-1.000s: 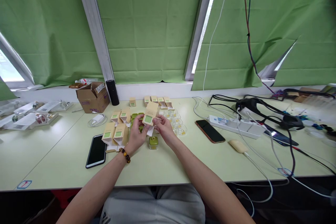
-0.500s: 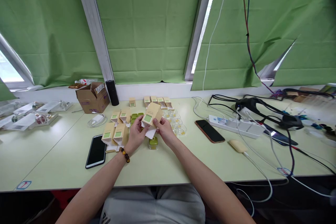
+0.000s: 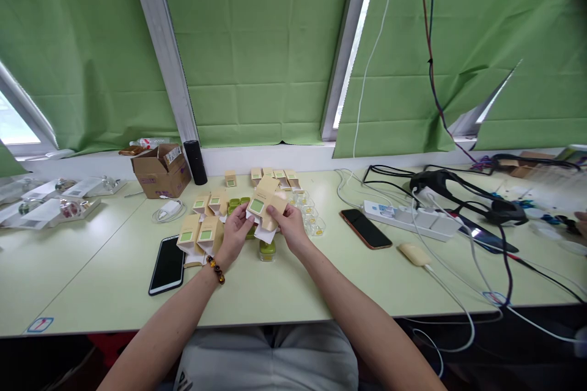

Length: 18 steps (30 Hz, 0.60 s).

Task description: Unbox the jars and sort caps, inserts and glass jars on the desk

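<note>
Between both hands, tilted above the table, is a small beige cardboard box (image 3: 262, 194) with a green square on its face and white flaps hanging below. My left hand (image 3: 235, 233) pinches its left side, and a beaded bracelet circles that wrist. At the right side, my right hand (image 3: 292, 226) grips a beige panel of the same box with thumb and fingers. Just under it on the table stands a small clear jar with a green lid (image 3: 267, 249). More green-lidded jars (image 3: 234, 203) show behind my left hand, partly hidden. Clear containers with yellow bits (image 3: 314, 221) stand beyond my right hand.
Similar beige boxes (image 3: 211, 233) stand to the left, with others (image 3: 279, 177) at the back. Phones lie left (image 3: 166, 265) and right (image 3: 365, 229). A power strip (image 3: 410, 221), cables and a black headset (image 3: 463, 192) occupy the right. Another person's hand (image 3: 581, 224) shows at the right edge.
The right side of the held box has spread outward and down, with a beige panel now under my right fingers. Another person's hand has appeared at the far right edge.
</note>
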Each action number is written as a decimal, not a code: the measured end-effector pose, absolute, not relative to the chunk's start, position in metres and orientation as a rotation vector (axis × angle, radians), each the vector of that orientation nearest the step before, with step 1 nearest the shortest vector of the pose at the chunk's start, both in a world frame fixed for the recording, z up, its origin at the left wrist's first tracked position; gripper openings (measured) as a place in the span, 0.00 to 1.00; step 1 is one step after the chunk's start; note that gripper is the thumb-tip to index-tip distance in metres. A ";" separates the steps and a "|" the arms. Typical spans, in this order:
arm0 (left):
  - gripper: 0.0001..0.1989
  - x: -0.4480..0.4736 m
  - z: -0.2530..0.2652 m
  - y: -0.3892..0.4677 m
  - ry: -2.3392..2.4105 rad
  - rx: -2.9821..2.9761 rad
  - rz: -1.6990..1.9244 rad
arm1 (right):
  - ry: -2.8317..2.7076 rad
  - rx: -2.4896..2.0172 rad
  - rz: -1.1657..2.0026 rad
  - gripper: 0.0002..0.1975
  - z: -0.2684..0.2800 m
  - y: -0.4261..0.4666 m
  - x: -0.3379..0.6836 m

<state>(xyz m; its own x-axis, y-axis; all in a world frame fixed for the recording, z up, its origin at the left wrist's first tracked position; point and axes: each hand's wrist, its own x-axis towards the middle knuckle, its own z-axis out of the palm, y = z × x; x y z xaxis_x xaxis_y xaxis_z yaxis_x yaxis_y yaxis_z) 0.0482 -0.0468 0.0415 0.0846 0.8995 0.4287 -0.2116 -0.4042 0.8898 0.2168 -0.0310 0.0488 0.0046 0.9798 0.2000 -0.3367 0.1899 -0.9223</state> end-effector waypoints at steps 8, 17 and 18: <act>0.21 0.050 0.045 -0.049 0.819 1.436 1.449 | -1.015 -0.789 1.218 0.25 0.054 -0.037 0.217; 0.20 0.048 0.043 -0.048 0.855 1.453 1.436 | -1.012 -0.771 1.225 0.22 0.054 -0.039 0.218; 0.20 0.048 0.042 -0.047 0.861 1.453 1.430 | -1.017 -0.768 1.223 0.22 0.054 -0.039 0.218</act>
